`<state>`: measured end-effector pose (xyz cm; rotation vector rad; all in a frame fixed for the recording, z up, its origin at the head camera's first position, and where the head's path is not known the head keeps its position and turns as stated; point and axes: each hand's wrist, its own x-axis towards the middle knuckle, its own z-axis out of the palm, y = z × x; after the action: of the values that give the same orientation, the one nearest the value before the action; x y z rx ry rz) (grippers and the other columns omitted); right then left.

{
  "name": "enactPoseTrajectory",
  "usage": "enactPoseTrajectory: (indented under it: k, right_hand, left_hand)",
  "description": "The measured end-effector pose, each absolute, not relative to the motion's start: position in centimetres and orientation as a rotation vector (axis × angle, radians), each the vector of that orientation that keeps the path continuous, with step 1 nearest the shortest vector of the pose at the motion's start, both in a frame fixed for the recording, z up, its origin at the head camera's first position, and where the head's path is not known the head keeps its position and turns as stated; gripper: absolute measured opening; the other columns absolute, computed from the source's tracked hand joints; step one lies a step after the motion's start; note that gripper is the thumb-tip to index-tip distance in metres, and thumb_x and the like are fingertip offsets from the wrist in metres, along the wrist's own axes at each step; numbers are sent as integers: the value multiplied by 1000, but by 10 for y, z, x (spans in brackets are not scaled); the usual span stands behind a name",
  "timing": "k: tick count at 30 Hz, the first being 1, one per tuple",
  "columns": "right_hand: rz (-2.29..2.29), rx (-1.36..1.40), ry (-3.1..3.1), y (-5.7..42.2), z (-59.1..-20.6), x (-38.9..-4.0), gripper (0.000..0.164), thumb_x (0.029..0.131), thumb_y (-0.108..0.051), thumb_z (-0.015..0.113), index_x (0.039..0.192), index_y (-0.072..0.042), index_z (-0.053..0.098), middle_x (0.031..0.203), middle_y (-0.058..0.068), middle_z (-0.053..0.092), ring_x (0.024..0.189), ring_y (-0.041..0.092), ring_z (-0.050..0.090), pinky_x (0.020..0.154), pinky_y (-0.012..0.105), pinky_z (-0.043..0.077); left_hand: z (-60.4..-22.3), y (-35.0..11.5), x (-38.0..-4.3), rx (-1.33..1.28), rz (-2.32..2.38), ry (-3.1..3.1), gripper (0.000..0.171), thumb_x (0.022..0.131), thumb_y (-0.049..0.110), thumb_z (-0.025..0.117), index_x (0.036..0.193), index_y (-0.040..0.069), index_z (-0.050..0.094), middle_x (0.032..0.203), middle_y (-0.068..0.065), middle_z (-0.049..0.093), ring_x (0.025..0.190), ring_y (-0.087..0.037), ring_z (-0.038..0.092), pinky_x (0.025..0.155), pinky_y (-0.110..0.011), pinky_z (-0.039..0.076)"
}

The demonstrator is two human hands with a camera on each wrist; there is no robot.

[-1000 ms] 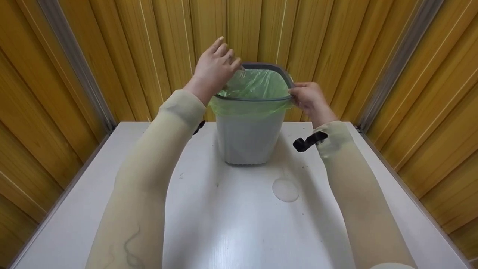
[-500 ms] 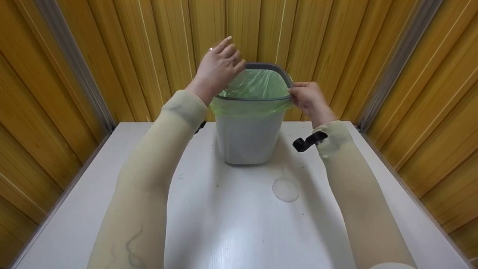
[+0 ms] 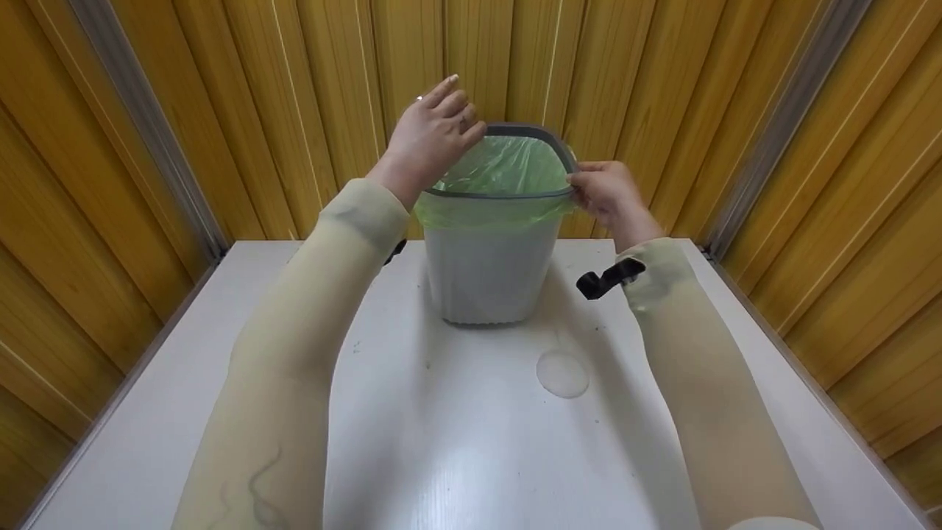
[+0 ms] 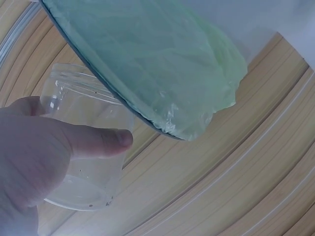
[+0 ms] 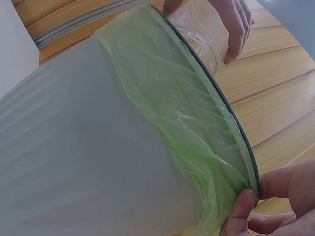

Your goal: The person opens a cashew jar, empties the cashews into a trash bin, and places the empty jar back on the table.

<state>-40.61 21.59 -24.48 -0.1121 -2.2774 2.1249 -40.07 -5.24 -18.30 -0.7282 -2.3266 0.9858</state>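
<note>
A grey bin (image 3: 491, 272) stands upright on the white table, with a thin green bag (image 3: 508, 165) lining it and folded over its dark rim. Above the rim's left side is my left hand (image 3: 434, 136), which grips a clear jar (image 4: 88, 177). That jar is hidden behind the hand in the head view. In the right wrist view its threaded mouth points towards the bin's opening; no contents are visible in it. My right hand (image 3: 609, 193) pinches the bin's rim and the folded bag at the right corner, thumb and fingers on either side.
A round translucent disc (image 3: 563, 374) lies on the table (image 3: 456, 442) in front of the bin. Wood-look panels (image 3: 331, 81) rise behind the bin and at both sides. A black mount (image 3: 611, 278) sticks out from the right sleeve.
My left hand has shifted slightly right over the bin and turned a little, then stayed almost still. The right hand and the bin have not visibly moved.
</note>
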Motion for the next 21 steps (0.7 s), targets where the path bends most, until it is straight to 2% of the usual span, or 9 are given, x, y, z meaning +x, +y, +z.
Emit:
enactPoseTrajectory:
  k: [7,14,21]
  right_hand:
    - [2143,-96,-2254,217,-245,-405,46,103,-3,53,148,5,49,91,-4,65,79,7,60,71,17,53]
    - [2149,-138,-2266,218,-244,-406,48,103,-4,54,150,2,48,119,7,61,91,10,59,73,16,53]
    - [2145,-136,-2266,219,-243,-406,49,103,-4,53,152,2,46,121,7,61,95,12,60,73,16,53]
  left_hand:
    - [-185,-55,-400,-727,830,-2424,66,96,-6,63,152,17,37,161,-8,43,155,-31,30,131,-46,6]
    - [-188,-60,-401,-637,641,-2530,70,96,0,66,155,12,30,159,-14,40,154,-35,30,131,-50,9]
    - [-198,-67,-404,-581,411,-2542,68,97,0,62,156,11,30,157,-15,41,151,-36,33,130,-51,16]
